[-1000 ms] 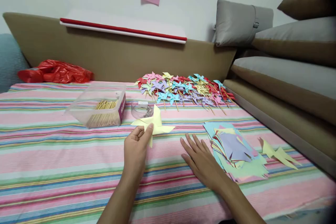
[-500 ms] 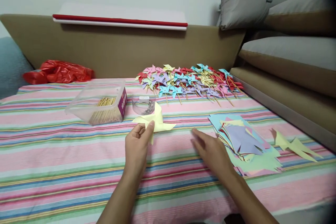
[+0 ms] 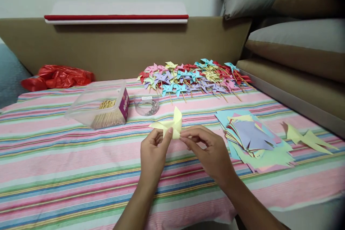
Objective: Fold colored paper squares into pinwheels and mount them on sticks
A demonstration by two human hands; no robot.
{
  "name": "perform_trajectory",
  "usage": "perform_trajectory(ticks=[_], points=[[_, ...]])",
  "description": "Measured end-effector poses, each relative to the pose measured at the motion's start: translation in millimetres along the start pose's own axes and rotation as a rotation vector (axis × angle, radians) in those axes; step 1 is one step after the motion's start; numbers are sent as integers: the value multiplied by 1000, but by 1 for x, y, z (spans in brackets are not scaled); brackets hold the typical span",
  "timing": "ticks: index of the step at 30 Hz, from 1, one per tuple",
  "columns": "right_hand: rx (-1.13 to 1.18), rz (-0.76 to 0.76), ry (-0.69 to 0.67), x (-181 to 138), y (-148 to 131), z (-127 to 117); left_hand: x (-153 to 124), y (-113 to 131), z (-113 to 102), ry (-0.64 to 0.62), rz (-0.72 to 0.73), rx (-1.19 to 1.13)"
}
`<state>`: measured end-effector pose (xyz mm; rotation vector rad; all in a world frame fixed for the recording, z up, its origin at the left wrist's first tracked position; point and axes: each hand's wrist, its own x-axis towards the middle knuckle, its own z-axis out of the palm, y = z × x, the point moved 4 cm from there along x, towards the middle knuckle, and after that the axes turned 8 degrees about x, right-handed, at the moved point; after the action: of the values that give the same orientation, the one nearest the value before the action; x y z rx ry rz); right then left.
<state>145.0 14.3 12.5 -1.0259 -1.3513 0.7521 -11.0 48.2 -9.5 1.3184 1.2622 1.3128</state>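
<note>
A pale yellow paper pinwheel [image 3: 176, 119], without a stick, is held up above the striped cloth. My left hand [image 3: 156, 147] grips it, thumb pressed over its middle. From the right, my right hand [image 3: 211, 151] pinches the edge of one blade between thumb and fingertips. Behind the pinwheel stands a round clear dish [image 3: 147, 106] with small metallic pieces in it. Off to the right of my hands lies a stack of cut coloured paper [image 3: 250, 136], a purple sheet on top.
A clear plastic box [image 3: 81, 109] with wooden sticks [image 3: 107, 113] lies left. Finished pinwheels on sticks [image 3: 185, 79] are piled at the back. A cut yellow sheet [image 3: 309, 138] rests far right. A red plastic bag [image 3: 61, 77] sits back left; cushions [image 3: 302, 43] are stacked right.
My right hand has come left to the pinwheel and now pinches one blade. My left hand has carried the pinwheel slightly to the right. The camera view has shifted a little.
</note>
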Motion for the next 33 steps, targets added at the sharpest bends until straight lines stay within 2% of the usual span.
perform_trajectory(ticks=[4, 13, 33], points=[[-179, -147, -31, 1, -4, -1, -4, -4, 9, -93, -124, -172], [-250, -251, -45, 2, -8, -3, -7, -6, 13, -141, -202, -271], [-255, -160, -72, 0, 2, -5, -9, -8, 14, -138, -203, -267]])
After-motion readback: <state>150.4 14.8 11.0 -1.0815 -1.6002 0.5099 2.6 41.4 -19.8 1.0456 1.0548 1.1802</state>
